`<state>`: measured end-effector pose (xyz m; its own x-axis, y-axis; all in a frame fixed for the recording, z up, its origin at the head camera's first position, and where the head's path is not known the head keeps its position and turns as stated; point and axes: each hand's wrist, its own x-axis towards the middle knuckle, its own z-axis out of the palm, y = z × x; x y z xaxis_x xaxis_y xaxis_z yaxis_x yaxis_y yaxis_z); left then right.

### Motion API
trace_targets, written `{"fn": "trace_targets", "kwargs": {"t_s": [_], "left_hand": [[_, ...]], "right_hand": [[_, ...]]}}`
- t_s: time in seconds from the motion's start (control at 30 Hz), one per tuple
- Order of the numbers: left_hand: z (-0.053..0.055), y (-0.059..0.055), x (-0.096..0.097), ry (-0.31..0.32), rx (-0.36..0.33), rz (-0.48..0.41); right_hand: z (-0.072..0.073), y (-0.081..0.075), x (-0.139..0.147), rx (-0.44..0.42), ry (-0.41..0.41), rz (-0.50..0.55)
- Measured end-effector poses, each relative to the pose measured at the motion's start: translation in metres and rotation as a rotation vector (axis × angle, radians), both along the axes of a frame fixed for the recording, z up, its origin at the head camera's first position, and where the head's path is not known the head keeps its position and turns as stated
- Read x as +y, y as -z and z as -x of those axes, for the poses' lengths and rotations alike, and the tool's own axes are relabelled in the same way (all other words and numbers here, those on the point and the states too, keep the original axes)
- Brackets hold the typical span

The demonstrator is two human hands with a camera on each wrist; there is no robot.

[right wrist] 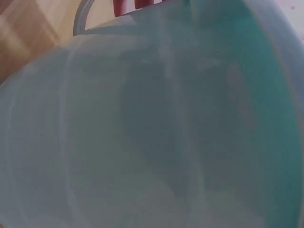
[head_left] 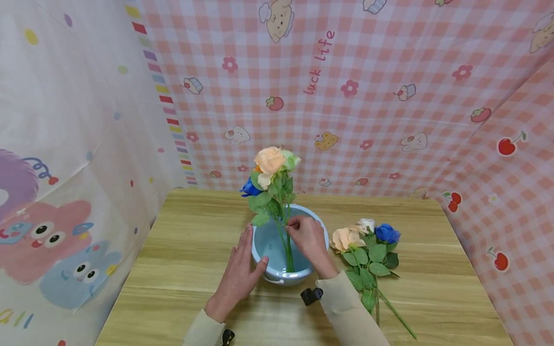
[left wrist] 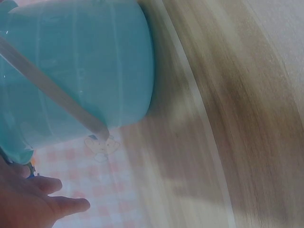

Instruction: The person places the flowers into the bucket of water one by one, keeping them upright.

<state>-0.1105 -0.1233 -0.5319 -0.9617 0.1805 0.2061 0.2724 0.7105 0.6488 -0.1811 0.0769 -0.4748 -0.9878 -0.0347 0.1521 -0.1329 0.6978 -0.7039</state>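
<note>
Well, R hand (head_left: 307, 239) pinched the green-stemmed peach-and-blue fabric-look roses (head_left: 277, 186) mid-stem, blooms above grip, prob. so they'd stand; L hand (head_left: 239, 271), fingers straight, seemingly steadied the round pale-blue plastic bucket (head_left: 265, 242) below.

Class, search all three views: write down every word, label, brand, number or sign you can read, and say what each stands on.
"luck life": red lettering on the pink checked cloth at the back.
Coloured letters on the white cloth at the left: partly cut off by the picture's edge, so the full word cannot be read.
Bucket: no readable lettering shows.
</note>
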Motion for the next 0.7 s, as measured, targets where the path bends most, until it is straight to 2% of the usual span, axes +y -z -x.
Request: {"fn": "trace_targets", "kwargs": {"t_s": [0.5, 0.7], "left_hand": [[-0.0004, 0.0022, 0.0002, 0.003, 0.045, -0.002], [-0.0002, 0.0019, 0.0000, 0.007, 0.034, -0.013]], "right_hand": [[0.0062, 0.0011, -0.0010, -0.102, -0.077, -0.117], [0.0081, 0.0006, -0.0006, -0.137, -0.101, -0.130]]}}
